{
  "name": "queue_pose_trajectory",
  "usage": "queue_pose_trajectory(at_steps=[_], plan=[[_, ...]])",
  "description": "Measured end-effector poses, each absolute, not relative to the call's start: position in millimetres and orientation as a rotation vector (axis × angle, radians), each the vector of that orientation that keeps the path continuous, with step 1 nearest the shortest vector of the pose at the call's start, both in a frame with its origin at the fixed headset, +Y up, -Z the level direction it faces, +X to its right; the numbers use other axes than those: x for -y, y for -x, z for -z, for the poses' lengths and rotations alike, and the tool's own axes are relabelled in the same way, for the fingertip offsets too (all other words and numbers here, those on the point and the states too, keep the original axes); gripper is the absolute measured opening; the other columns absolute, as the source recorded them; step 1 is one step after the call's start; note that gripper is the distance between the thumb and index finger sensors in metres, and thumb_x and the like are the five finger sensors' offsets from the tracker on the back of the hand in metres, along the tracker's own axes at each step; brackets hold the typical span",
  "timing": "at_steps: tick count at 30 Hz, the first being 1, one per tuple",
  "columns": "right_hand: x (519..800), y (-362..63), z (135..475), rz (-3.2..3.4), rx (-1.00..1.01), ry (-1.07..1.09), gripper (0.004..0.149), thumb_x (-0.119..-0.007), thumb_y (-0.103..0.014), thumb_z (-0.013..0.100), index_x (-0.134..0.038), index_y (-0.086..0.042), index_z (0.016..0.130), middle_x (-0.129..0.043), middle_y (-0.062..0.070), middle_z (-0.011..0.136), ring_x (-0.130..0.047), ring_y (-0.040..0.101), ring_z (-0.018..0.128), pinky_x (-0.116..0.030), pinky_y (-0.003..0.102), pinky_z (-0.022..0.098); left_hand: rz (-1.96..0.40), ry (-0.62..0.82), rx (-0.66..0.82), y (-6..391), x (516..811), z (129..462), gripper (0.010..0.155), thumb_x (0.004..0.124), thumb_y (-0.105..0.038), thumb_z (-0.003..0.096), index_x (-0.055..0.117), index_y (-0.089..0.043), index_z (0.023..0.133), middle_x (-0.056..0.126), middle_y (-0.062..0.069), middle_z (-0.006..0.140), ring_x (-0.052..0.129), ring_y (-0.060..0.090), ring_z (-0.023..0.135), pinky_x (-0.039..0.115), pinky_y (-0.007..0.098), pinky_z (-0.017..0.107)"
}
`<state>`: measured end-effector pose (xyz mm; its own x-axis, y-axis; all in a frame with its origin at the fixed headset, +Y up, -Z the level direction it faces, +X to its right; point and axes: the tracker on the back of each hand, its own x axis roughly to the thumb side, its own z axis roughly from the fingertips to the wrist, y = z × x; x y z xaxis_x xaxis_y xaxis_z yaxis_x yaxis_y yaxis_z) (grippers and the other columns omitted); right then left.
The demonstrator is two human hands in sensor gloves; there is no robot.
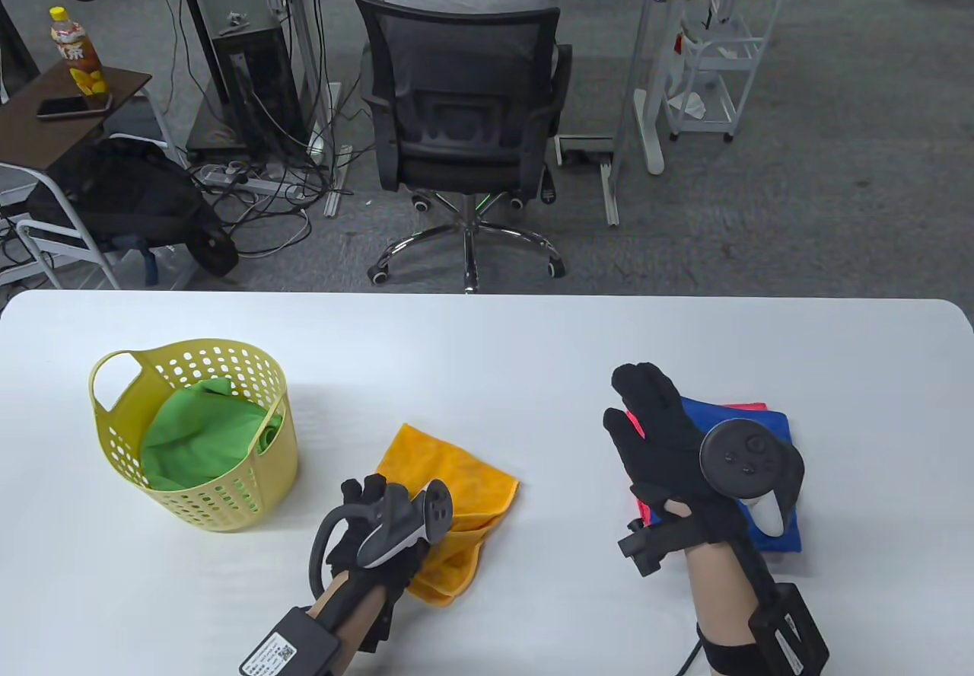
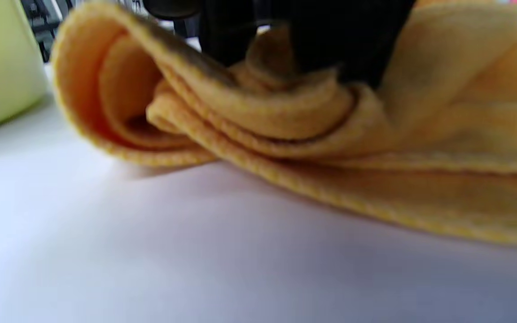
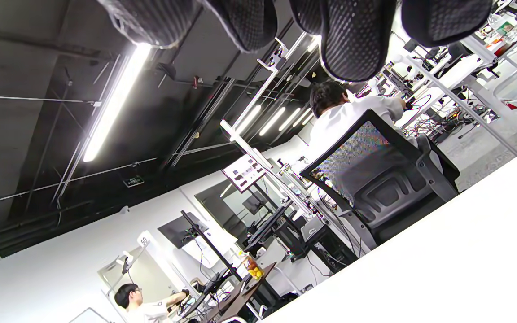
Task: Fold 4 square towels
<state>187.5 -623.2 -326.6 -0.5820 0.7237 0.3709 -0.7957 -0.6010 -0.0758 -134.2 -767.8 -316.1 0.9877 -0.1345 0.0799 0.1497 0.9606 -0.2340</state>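
An orange towel lies rumpled and partly folded on the white table. My left hand grips its near edge; the left wrist view shows dark fingers pressing into bunched orange folds. A folded blue towel lies on a folded red towel at the right. My right hand is above that stack with fingers spread and holds nothing; its fingertips show against the room in the right wrist view. A green towel sits in the yellow basket.
The yellow perforated basket stands at the table's left, close to the orange towel; its wall shows in the left wrist view. Beyond the table's far edge stands a black office chair.
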Motion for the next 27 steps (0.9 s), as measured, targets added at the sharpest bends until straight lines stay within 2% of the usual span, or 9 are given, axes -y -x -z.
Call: queue_pose_trajectory(at_steps=[3,7,11,14,17,19,24,25,27], plan=[[626.7,-180.3,327.7,-2.215,0.273,-0.394,0.066,-0.069,-0.041,0.057,-0.058,-0.006,0.111,-0.048,0.041,0.112,-0.072,0.054,0.089,-0.06,0.072,0.06,0.075,0.107,0.037,145.0,754.0,309.0,0.044,0.086,-0.046,0.0462,0.081,-0.039,0.089,0.09,-0.001,0.101,0.082,0.028,0.105,0.048,0.059,0.086],[628.4,-159.1,321.7,-2.258,0.208,-0.469,0.066,-0.069,-0.042,0.058,-0.06,-0.004,0.111,-0.055,0.041,0.11,-0.075,0.054,0.086,-0.063,0.069,0.059,-0.161,0.023,-0.022,170.2,723.6,306.7,0.044,0.086,-0.044,0.0474,0.082,-0.034,0.09,0.105,-0.012,0.075,0.102,0.015,0.083,0.062,0.048,0.083],[642.0,-119.6,315.5,-2.237,-0.062,-0.59,0.055,-0.07,-0.04,0.058,-0.082,0.0,0.094,-0.092,0.029,0.078,-0.098,0.034,0.053,-0.079,0.055,0.046,-0.638,0.079,-0.063,198.9,700.6,305.4,0.046,0.085,-0.045,0.0498,0.083,-0.027,0.092,0.106,-0.012,0.075,0.102,0.013,0.083,0.064,0.046,0.082],[672.0,-82.7,314.5,-2.125,-0.359,-0.638,0.052,-0.071,-0.036,0.058,-0.081,0.001,0.093,-0.092,0.028,0.076,-0.098,0.032,0.052,-0.079,0.053,0.045,-0.913,0.215,0.015,203.9,698.2,304.7,0.046,0.083,-0.045,0.0524,0.081,-0.027,0.094,0.103,-0.012,0.079,0.099,0.014,0.087,0.062,0.046,0.083],[692.3,-64.0,315.1,-2.083,-0.205,-0.567,0.054,-0.078,-0.03,0.054,-0.075,0.003,0.098,-0.086,0.032,0.086,-0.095,0.039,0.062,-0.076,0.059,0.049,-1.023,0.306,0.117,193.6,699.4,300.1,0.045,0.077,-0.046,0.0554,0.078,-0.027,0.096,0.101,-0.011,0.082,0.096,0.015,0.09,0.061,0.046,0.084],[694.7,-60.3,316.1,-2.165,-0.112,-0.665,0.058,-0.082,-0.034,0.052,-0.074,0.0,0.098,-0.086,0.03,0.087,-0.095,0.038,0.064,-0.077,0.059,0.049,-1.042,0.342,0.165,184.3,699.4,296.8,0.045,0.073,-0.045,0.0569,0.077,-0.027,0.098,0.1,-0.011,0.084,0.095,0.014,0.091,0.06,0.047,0.084],[703.7,-50.5,310.0,-2.228,-0.142,-0.708,0.071,-0.092,-0.045,0.044,-0.071,-0.001,0.096,-0.082,0.029,0.089,-0.094,0.039,0.067,-0.078,0.058,0.049,-1.069,0.44,0.248,163.0,702.6,289.5,0.057,0.054,-0.053,0.0591,0.063,-0.021,0.105,0.093,-0.009,0.092,0.087,0.018,0.098,0.056,0.047,0.085],[704.8,-48.8,309.1,-2.273,-0.116,-0.721,0.073,-0.092,-0.045,0.043,-0.07,-0.001,0.096,-0.082,0.03,0.088,-0.094,0.039,0.067,-0.078,0.057,0.049,-1.059,0.434,0.241,161.0,703.9,288.2,0.064,0.056,-0.059,0.057,0.061,-0.019,0.106,0.091,-0.008,0.094,0.086,0.02,0.099,0.056,0.047,0.085],[704.6,-47.2,308.0,-2.293,-0.086,-0.735,0.07,-0.092,-0.041,0.044,-0.071,0.002,0.096,-0.083,0.031,0.087,-0.096,0.038,0.065,-0.08,0.056,0.048,-0.99,0.396,0.227,160.2,705.3,289.1,0.063,0.069,-0.057,0.0553,0.061,-0.021,0.106,0.091,-0.011,0.093,0.087,0.017,0.098,0.057,0.047,0.085]])
